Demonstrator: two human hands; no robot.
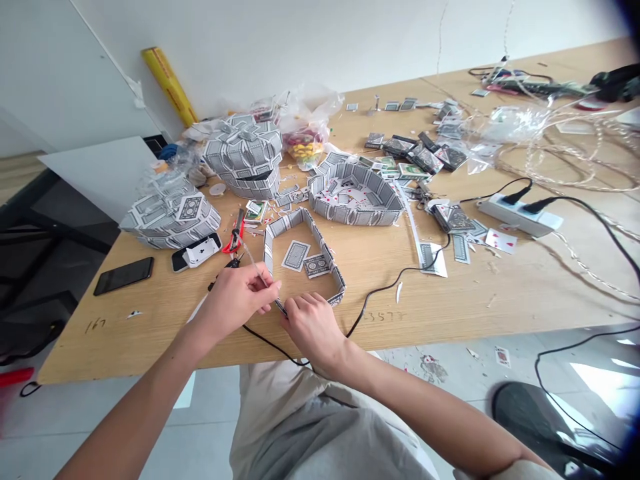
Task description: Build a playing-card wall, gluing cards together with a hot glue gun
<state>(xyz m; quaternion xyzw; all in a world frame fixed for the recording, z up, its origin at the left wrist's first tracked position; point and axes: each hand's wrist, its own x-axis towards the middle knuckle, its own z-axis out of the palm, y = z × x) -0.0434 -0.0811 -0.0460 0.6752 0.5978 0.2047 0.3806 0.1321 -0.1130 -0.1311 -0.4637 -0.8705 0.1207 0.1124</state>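
My left hand (240, 293) is closed, its fingertips pinching a thin, translucent strip (250, 255) beside the near left corner of a frame (327, 250) folded from playing cards. My right hand (315, 327) grips the near wall of that frame, fingers curled over its edge. Two patterned cards (296, 255) lie face down inside the frame. Partly hidden behind my left hand is a black tool (227, 267), its kind unclear. Red-handled pliers (235, 233) rest just beyond it.
Card-built boxes (243, 157) and a larger card tray (355, 210) stand behind. Phones (123, 275) lie left. A black cord (380, 289) runs from the power strip (520, 215) towards my right hand. Card packs (425, 159), scraps and tangled rope (575, 177) cover the right side.
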